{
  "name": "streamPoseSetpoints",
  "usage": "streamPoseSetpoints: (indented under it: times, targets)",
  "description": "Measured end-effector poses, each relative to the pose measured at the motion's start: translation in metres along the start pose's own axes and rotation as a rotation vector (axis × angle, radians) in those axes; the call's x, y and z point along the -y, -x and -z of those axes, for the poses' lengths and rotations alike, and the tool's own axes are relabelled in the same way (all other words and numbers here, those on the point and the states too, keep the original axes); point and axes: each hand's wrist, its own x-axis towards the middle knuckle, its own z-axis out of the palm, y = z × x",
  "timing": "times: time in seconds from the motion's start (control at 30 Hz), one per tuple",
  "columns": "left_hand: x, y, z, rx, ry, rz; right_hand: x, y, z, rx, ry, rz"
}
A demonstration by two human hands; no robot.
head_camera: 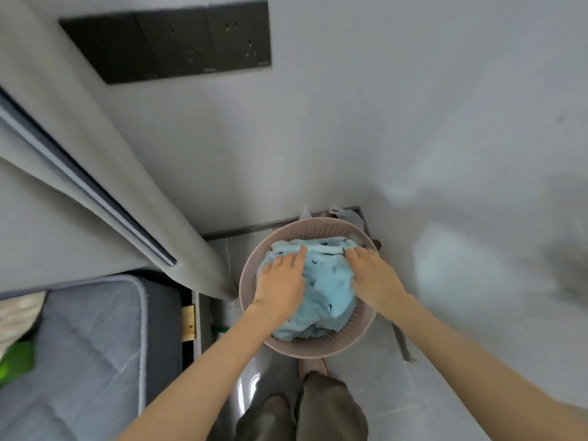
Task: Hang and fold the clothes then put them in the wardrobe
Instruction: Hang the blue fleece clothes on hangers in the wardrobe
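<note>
Lying bunched in the pink basket (318, 351), the blue garment (327, 291) is covered by the left hand (281, 281) and right hand (374, 278), fingers laid straight and close together, seemingly to be gathered up.

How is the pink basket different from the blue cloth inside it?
The laundry basket is pale pink; the garment is light blue with small dark marks. The basket is round and ribbed; the garment is soft and crumpled. The basket stands on the floor; the garment lies inside it, under the left hand and the right hand. Both are beside the wall.
</note>
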Motion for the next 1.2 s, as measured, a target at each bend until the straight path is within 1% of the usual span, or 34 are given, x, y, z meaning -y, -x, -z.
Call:
streamPoseSetpoints:
  times: [0.07,0.17,0.27,0.33,0.43,0.5,0.57,0.7,0.77,0.83,0.9,0.97,1.1,1.2]
  targets:
    - [-0.012,0.017,0.04,-0.039,0.049,-0.033,0.01,0.026,0.05,-0.012,-0.057,0.02]
    - [-0.025,0.044,0.095,-0.041,0.081,-0.083,0.029,0.07,0.123,-0.064,-0.102,0.043]
    - [-0.035,0.073,0.137,0.004,0.109,-0.152,0.047,0.111,0.192,-0.211,-0.139,0.044]
    - [-0.045,0.092,0.16,0.017,0.191,-0.218,0.056,0.137,0.237,-0.311,-0.235,0.012]
    - [-0.066,0.116,0.191,-0.079,0.295,-0.311,0.066,0.182,0.304,-0.497,-0.409,0.002]
    - [-0.081,0.129,0.213,-0.161,0.337,-0.373,0.07,0.216,0.34,-0.609,-0.462,-0.002]
    - [-0.098,0.138,0.235,-0.195,0.389,-0.425,0.073,0.248,0.368,-0.714,-0.467,0.005]
    - [-0.132,0.151,0.273,-0.16,0.501,-0.506,0.077,0.31,0.404,-0.872,-0.435,0.012]
    - [-0.153,0.159,0.285,-0.194,0.5,-0.543,0.077,0.342,0.417,-0.953,-0.377,0.011]
    - [-0.175,0.169,0.296,-0.31,0.49,-0.603,0.074,0.374,0.428,-1.056,-0.311,-0.001]
    - [-0.2,0.182,0.308,-0.453,0.522,-0.715,0.068,0.409,0.44,-1.168,-0.249,-0.025]
    - [-0.228,0.199,0.324,-0.532,0.575,-0.803,0.063,0.447,0.45,-1.275,-0.182,-0.07]
    - [-0.293,0.242,0.351,-0.559,0.643,-0.92,0.056,0.526,0.461,-1.454,-0.086,-0.192]
    - [-0.335,0.282,0.357,-0.524,0.67,-1.034,0.05,0.588,0.455,-1.526,-0.048,-0.32]
